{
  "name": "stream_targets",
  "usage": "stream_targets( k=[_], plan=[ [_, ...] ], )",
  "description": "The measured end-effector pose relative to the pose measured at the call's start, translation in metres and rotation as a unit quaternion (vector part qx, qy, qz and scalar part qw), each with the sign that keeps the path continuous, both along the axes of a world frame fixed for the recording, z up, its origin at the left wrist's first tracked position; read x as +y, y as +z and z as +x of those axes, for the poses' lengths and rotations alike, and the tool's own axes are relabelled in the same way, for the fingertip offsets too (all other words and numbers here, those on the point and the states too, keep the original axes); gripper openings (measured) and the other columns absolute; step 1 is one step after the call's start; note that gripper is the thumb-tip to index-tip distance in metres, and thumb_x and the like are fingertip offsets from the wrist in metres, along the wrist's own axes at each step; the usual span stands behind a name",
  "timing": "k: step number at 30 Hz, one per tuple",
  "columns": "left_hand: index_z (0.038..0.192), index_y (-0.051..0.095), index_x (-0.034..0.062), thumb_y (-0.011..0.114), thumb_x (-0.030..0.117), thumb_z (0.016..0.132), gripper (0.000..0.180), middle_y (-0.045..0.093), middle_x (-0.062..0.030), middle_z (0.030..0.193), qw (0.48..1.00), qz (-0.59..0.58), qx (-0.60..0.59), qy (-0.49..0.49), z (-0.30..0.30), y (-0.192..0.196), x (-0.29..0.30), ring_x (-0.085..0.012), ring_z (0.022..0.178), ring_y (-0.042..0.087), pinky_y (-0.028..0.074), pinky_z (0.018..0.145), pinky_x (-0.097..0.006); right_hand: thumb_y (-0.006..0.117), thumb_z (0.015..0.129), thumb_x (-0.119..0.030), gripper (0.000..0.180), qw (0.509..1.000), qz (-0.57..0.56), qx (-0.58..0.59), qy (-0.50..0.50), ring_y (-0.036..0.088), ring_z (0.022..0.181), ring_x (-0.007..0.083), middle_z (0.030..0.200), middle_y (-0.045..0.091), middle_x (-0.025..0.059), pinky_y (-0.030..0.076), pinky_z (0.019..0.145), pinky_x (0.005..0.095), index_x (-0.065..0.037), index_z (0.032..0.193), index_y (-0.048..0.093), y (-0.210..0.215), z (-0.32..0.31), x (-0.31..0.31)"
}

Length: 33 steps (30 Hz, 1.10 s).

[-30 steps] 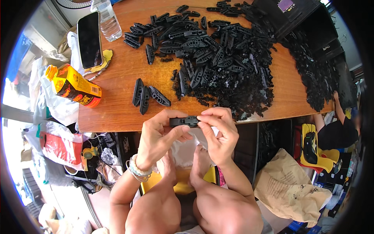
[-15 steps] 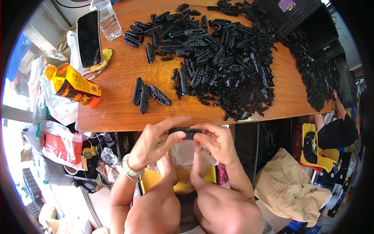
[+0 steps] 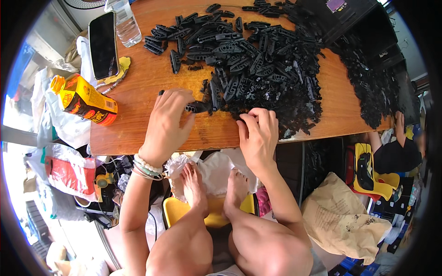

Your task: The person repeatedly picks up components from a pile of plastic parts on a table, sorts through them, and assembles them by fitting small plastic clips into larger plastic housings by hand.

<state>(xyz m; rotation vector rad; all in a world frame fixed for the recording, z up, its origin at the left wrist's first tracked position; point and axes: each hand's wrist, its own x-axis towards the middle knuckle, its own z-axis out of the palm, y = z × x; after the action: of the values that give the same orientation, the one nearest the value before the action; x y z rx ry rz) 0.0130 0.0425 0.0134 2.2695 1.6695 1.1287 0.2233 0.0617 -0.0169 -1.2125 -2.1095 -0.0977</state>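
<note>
Above the near left part of the wooden table, my left hand (image 3: 169,117) reaches with its thumb apart from the curved fingers. A dark slotted plastic piece (image 3: 198,107) lies at its fingertips, and the tip of another piece shows past its knuckles. What lies under the palm is hidden. My right hand (image 3: 258,135) is at the near edge of a heap of tiny black parts (image 3: 287,108), fingers curled down and drawn together. Whatever those fingertips hold is too small to make out. Behind them spreads a pile of long, boat-shaped black plastic pieces (image 3: 235,48).
A yellow-orange bottle (image 3: 87,99), a phone (image 3: 103,46) and a clear plastic bottle (image 3: 125,25) stand at the table's left. Black bins (image 3: 363,27) spill more parts at the right. Below are a brown paper bag (image 3: 343,216) and a yellow stool (image 3: 216,216). Another person sits far right.
Both hands were together at the table's near edge around a black piece. Now they are apart: the left has moved forward over the loose pieces, the right forward to the tiny parts.
</note>
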Motion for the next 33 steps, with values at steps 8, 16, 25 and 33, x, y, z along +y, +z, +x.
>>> stream_targets(
  k=[8,16,25,33],
  plan=[
    [0.122,0.054,-0.0051,0.061,0.001,0.085,0.038,0.056,-0.0016,0.081,0.792,-0.348,-0.5,-0.042,0.004,0.01,-0.021,-0.0089,0.06,0.055,0.043,0.048,-0.02,0.062,0.08,0.006,0.015,0.962,-0.085,0.254,0.047,0.057,0.075,0.0215,0.095,0.059,0.0104,0.046,0.064,0.0305,-0.001,0.093,0.059,-0.001,-0.003,-0.015],
    [0.112,0.054,-0.0062,0.065,-0.011,0.076,0.037,0.063,-0.0084,0.088,0.749,-0.358,-0.555,-0.047,0.032,0.007,-0.042,-0.0101,0.068,0.06,0.049,0.058,-0.021,0.065,0.079,0.005,0.022,0.854,-0.278,0.406,0.17,0.059,0.084,0.0171,0.098,0.061,0.0107,0.048,0.07,0.0251,-0.002,0.1,0.067,0.02,-0.002,-0.028],
    [0.107,0.053,-0.0062,0.061,-0.004,0.085,0.025,0.064,-0.0114,0.087,0.72,-0.388,-0.572,-0.061,0.033,0.009,-0.051,-0.0152,0.079,0.067,0.055,0.066,-0.025,0.069,0.073,0.003,0.02,0.947,-0.138,0.225,0.182,0.056,0.09,0.0255,0.099,0.061,0.0097,0.045,0.074,0.0322,-0.001,0.092,0.067,0.026,-0.003,-0.033],
    [0.105,0.044,0.0013,0.066,-0.001,0.083,0.031,0.06,-0.0084,0.099,0.723,-0.292,-0.621,-0.082,0.053,-0.008,-0.061,-0.0131,0.094,0.06,0.048,0.083,-0.026,0.064,0.08,0.006,0.017,0.882,-0.289,0.359,0.098,0.06,0.072,0.0204,0.083,0.062,0.0117,0.047,0.062,0.0268,0.001,0.096,0.065,0.025,-0.004,-0.049]
  ],
)
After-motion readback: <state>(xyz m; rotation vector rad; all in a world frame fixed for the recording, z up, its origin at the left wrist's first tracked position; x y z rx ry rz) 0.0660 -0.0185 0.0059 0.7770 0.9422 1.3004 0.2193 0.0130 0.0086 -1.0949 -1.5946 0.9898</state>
